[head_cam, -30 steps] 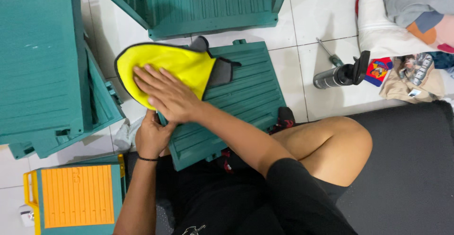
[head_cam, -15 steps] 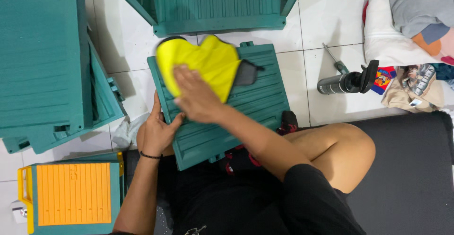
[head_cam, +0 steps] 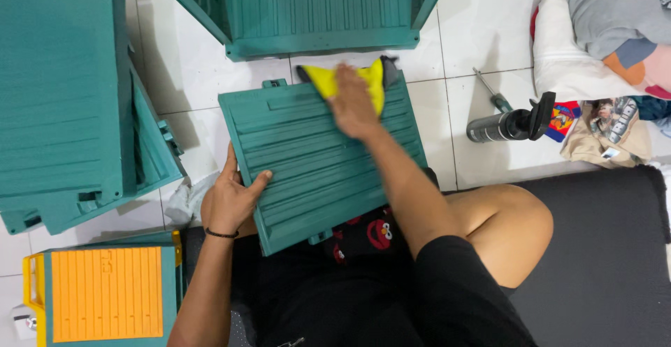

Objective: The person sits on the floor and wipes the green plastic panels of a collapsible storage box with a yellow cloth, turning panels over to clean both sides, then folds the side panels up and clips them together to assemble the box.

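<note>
Change noted: your right hand (head_cam: 351, 102) has carried the yellow cloth (head_cam: 353, 80) from the near-left part of the green slatted panel (head_cam: 314, 158) up to its far edge, so the wiping pass looks to have covered most of the ribbed face. Right hand: lies flat, palm down, pressing the cloth onto the panel; left hand (head_cam: 229, 199): clasps the panel's left edge, thumb on top, steadying it. Panel: rests across your lap over the tiled floor (head_cam: 482, 165), long axis running from your left hand away toward upper right, slats lying crosswise, far end tipped slightly rightward.
</note>
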Tool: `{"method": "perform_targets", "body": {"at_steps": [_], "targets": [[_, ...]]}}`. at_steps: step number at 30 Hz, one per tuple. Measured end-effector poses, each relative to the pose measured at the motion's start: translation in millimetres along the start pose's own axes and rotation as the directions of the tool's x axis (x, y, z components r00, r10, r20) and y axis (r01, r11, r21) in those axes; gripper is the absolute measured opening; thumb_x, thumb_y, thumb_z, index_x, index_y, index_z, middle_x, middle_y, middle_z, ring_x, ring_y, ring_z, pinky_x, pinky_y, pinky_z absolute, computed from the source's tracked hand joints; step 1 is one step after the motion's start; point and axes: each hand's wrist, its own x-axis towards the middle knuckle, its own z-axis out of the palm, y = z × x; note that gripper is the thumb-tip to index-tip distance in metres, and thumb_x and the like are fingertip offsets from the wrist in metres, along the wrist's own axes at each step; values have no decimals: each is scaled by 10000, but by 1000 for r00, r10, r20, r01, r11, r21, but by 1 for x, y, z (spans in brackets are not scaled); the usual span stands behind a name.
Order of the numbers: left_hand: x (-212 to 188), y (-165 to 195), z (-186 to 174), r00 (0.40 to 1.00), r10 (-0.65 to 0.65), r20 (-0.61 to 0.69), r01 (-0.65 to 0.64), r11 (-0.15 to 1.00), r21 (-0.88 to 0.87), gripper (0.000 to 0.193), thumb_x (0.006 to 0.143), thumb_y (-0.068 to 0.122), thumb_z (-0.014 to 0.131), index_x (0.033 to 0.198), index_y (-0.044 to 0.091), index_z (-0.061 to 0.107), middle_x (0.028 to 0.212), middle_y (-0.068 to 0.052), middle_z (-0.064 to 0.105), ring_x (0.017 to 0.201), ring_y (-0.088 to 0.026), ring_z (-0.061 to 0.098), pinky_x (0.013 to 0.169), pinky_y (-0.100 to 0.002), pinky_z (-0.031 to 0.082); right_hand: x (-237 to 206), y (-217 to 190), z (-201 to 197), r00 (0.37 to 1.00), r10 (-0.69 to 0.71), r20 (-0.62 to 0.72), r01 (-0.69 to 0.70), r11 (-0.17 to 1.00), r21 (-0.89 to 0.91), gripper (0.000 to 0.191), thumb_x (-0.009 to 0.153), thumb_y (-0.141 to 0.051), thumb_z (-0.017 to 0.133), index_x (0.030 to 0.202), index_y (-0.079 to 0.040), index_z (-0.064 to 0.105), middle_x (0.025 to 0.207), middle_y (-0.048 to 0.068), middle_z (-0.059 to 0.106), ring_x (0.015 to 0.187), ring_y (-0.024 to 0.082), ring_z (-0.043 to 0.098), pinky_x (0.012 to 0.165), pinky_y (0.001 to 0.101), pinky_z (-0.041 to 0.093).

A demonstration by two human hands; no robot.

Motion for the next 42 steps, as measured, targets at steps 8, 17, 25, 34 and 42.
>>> {"method": "perform_targets", "body": {"at_steps": [8,17,25,34,42], "targets": [[5,14,4,989,144,20,-144,989,22,926,903,-69,689,1654,-12,150,1505,-163,525,1333,-203,553,1100,-319,469,-41,73,-25,938,336,-91,-344,933,-108,737,1079,-391,399,1595,73,150,1675,314,117,1559,468,108,1262,518,111],[5,30,-4,999,29,-22,-25,986,167,919,889,-44,699,1648,16,185,1398,-142,620,1194,-191,643,1001,-319,541,-104,-109,-29,998,18,62,-22,998,67,669,892,-334,638,1383,95,490,1502,329,439,1420,462,413,1166,482,356],[18,16,-14,990,137,33,-138,990,35,908,916,-62,670,1685,13,193,1493,-147,579,1267,-197,624,1066,-328,520,-86,-131,-21,903,-427,-49,423,865,271,584,1070,-265,535,1610,-93,392,1718,93,326,1618,318,281,1323,509,245],[14,-12,-21,998,17,-66,4,951,308,914,903,42,729,1646,-6,200,1402,-187,619,1211,-229,647,992,-336,533,-52,-10,5,991,-5,-133,8,1000,25,666,1031,-307,519,1597,-28,301,1677,175,271,1566,384,238,1258,555,192],[11,-6,-9,993,71,-91,-54,982,180,946,860,22,767,1646,-21,242,1362,-183,635,1185,-223,644,1000,-329,551,-44,68,-18,872,445,-203,-457,889,-14,681,1043,-357,451,1576,28,275,1662,229,245,1536,397,239,1237,535,201]]}}
